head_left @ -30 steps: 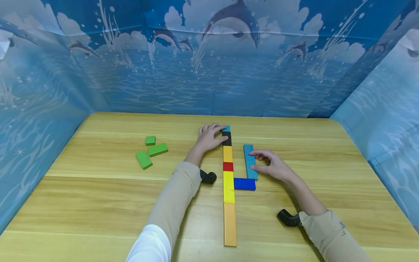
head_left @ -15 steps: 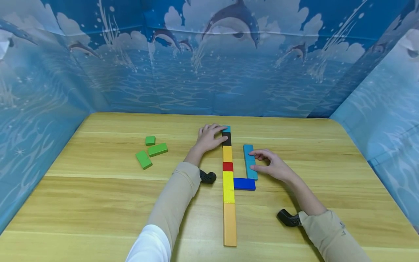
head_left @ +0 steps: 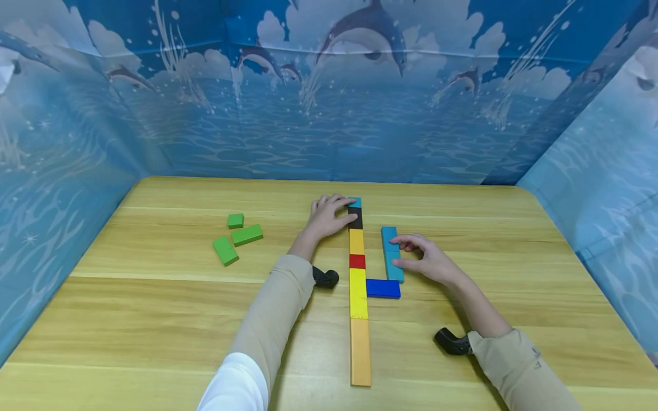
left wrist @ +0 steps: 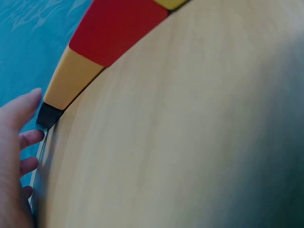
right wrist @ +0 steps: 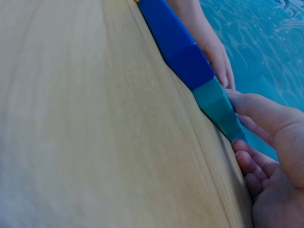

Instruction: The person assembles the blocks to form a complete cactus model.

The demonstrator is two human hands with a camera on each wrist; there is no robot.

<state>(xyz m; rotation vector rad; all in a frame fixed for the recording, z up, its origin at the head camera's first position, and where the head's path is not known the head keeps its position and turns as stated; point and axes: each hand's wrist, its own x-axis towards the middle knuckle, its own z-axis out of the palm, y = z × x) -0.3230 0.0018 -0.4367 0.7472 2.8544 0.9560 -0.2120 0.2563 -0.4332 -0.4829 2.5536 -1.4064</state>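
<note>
A column of flat blocks lies on the table: orange (head_left: 361, 354), yellow (head_left: 358, 294), red (head_left: 357, 261), amber (head_left: 356, 242), black (head_left: 355, 219) and a small light blue block (head_left: 356, 202) at the far end. My left hand (head_left: 326, 218) reaches over that end, index finger on the light blue block and thumb at the black one. A dark blue block (head_left: 382, 289) juts right from the yellow block. Two light blue blocks (head_left: 394, 267) stand end to end beyond it. My right hand (head_left: 425, 260) touches them from the right with thumb and fingers spread; the right wrist view shows the thumb (right wrist: 259, 107) beside them.
Three green blocks (head_left: 247, 234) lie apart on the left of the wooden table (head_left: 154, 319). Black wrist devices (head_left: 326, 278) protrude by both forearms. A blue sea-print cloth (head_left: 288, 131) walls the back and sides.
</note>
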